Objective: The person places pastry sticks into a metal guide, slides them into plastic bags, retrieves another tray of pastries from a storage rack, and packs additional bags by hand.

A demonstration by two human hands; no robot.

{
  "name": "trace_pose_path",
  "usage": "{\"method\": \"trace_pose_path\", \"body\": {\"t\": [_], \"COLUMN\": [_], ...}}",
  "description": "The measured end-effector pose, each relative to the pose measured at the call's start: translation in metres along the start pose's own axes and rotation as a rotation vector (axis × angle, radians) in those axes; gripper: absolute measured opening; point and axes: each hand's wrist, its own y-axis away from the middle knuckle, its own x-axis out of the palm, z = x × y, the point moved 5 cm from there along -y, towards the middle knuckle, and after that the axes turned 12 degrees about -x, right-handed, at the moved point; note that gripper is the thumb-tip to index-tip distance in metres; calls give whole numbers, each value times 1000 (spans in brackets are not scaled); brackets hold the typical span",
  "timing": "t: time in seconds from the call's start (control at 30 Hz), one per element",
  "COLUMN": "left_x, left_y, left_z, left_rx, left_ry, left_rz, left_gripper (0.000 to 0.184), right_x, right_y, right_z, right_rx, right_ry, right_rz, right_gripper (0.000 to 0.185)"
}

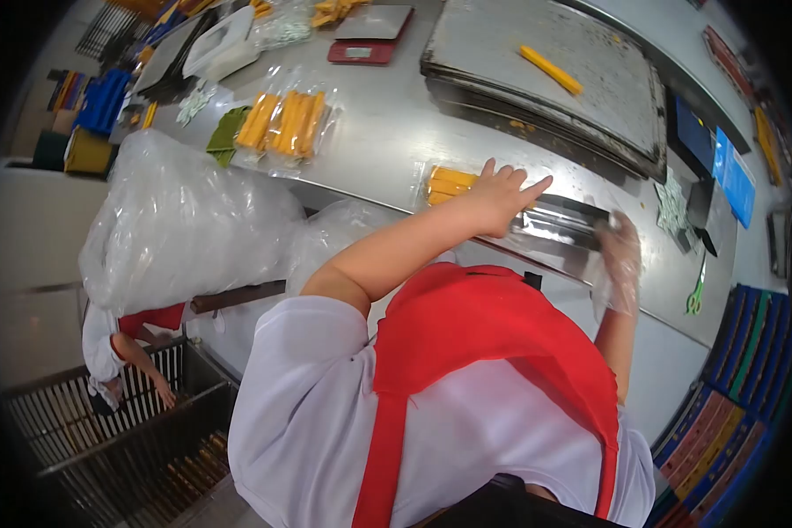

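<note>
A clear bag of yellow sticks (450, 182) is laid near the front edge of the steel table (378, 132), and its right end is covered by the bare left hand (502, 201), whose fingers are spread wide rather than closed around anything. A metal trough (561, 222) is set just to the right, its far end met by the right hand (621, 239) in a loose clear glove (623, 277); whether it is gripped or merely touched cannot be told, as the fingers are blurred. If the left palm were pressed down too firmly, sticks could be snapped; if the trough were pushed askew, the bag could be torn by its rim. With so little table left in front, either could be tipped off, and slack glove plastic could be caught.
</note>
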Motion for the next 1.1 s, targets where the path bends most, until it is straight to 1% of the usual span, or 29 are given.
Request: {"method": "trace_pose_path", "body": {"t": [0.03,0.07,0.13,0.17,0.2,0.27,0.33,0.4,0.47,0.53,0.57,0.6,0.63,0.67,0.7,0.73,0.77,0.8,0.83,0.87,0.9,0.93,0.97,1.0,1.03,1.1], "left_x": [2,2,-19,-32,-48,-74,-127,-158,-204,-225,-225,-221,-214,-198,-183,-171,-162,-156,-153,-157,-165,-177,-197,-210,-213,-234], "left_y": [4,8,19,28,37,57,76,102,116,123,124,126,126,126,122,116,113,111,110,109,109,112,113,115,119,123], "left_z": [9,18,31,39,50,87,119,171,211,257,285,317,350,385,407,414,421,428,435,434,426,418,397,382,374,352], "left_rx": [-62,-121,-171,-213,-234,-266,-451,-495,-617,-811,-842,-870,-860,-933,-994,-964,-1003,-1047,-1035,-993,-954,-953,-900,-840,-847,-567], "left_ry": [73,149,163,181,257,369,420,267,311,143,79,14,25,-36,-97,-76,-100,-127,-115,2,117,122,360,591,583,954], "left_rz": [129,253,254,264,193,4,-17,-194,-189,-154,-138,-122,-116,-41,38,59,93,119,126,90,53,58,-48,-161,-170,-399], "left_gripper": [89,90,89,87,83,85,89,96,99,101,101,102,102,102,103,103,103,102,102,101,100,100,99,98,98,95], "right_x": [-13,-26,-52,-60,-69,-66,-47,-16,17,50,61,75,84,86,87,87,85,82,81,70,68,69,73,82,96,144], "right_y": [0,2,10,11,12,9,8,18,24,24,22,20,21,24,23,21,22,18,14,18,15,11,7,0,-9,-17], "right_z": [-7,-11,-20,-27,-34,-39,-39,9,41,56,58,59,62,70,83,88,82,80,83,117,131,148,164,177,182,194], "right_rx": [7,-2,92,83,119,152,158,198,236,229,227,214,209,231,232,235,259,121,-20,-273,-268,-382,-499,-574,-585,-883], "right_ry": [66,49,58,56,105,153,-58,-94,-132,-249,-248,-358,-463,-450,-387,-323,-312,-162,-9,488,497,500,497,474,465,567], "right_rz": [-7,-46,-69,-62,-72,-79,-35,-54,-75,79,79,123,158,134,136,142,119,107,101,1,2,-7,-14,25,28,221], "right_gripper": [50,47,48,48,47,46,42,40,38,38,38,41,43,43,46,48,48,45,42,39,39,38,36,34,34,30]}}
